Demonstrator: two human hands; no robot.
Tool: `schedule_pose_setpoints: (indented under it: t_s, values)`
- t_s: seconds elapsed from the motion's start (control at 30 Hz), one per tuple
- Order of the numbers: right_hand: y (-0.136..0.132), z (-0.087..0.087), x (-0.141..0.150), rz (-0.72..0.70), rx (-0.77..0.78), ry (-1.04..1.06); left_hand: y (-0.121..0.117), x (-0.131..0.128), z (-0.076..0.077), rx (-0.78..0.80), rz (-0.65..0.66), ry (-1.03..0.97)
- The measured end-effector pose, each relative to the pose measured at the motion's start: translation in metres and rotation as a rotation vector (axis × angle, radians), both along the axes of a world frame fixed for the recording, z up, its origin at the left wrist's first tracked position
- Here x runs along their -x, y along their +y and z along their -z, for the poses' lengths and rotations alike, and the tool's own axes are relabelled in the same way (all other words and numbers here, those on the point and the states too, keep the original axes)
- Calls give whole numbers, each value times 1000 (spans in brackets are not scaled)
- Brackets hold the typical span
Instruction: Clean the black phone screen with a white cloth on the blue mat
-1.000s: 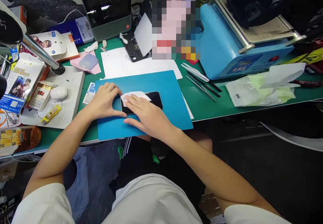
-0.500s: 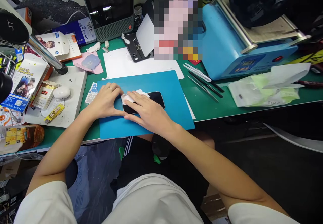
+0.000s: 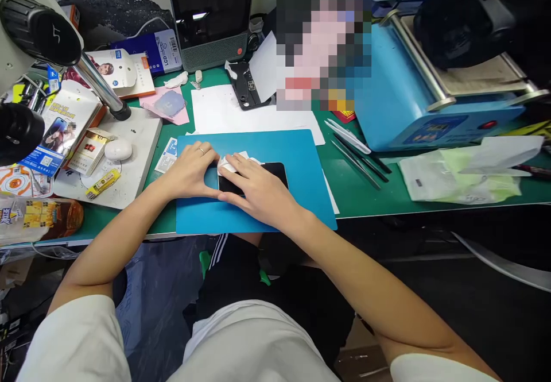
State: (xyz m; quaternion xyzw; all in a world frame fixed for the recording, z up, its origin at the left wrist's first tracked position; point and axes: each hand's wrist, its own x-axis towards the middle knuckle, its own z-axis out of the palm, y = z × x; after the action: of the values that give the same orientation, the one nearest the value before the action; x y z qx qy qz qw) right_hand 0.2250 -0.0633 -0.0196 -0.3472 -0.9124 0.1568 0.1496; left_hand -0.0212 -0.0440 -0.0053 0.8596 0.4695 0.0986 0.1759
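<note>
A black phone (image 3: 275, 172) lies screen-up on a blue mat (image 3: 301, 158). My right hand (image 3: 253, 189) rests flat on it, fingers together, pressing a white wipe (image 3: 228, 164) against the phone's left end. My left hand (image 3: 189, 169), with a ring on one finger, cups the phone's left end, thumb and fingers curved around the corner to steady it.
White paper sheets (image 3: 224, 112) lie behind the mat. Tweezers and thin tools (image 3: 357, 152) lie to its right, near a blue roller machine (image 3: 413, 100) and a plastic bag (image 3: 456, 178). Boxes, a white earbud case (image 3: 117, 149) and a microscope arm (image 3: 99, 86) crowd the left. A second phone (image 3: 244, 86) lies at the back.
My right hand has slid the wipe leftward along the phone toward my left hand. The camera view shifted slightly, moving everything right and down.
</note>
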Motion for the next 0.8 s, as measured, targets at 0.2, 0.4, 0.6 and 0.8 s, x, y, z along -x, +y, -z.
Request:
schedule_pose_setpoints:
  t_s: [0.2, 0.4, 0.6, 0.8]
  values:
    - [-6, -2, -18, 2, -25, -3, -1, -3, 0, 27, 11, -37]
    - [12, -7, 5, -36, 38, -8, -1, -3, -2, 32, -5, -35]
    - [8, 1, -18, 29, 48, 12, -1, -2, -2, 43, -1, -40]
    - [12, 0, 3, 5, 39, 2, 1, -2, -1, 57, -21, -70]
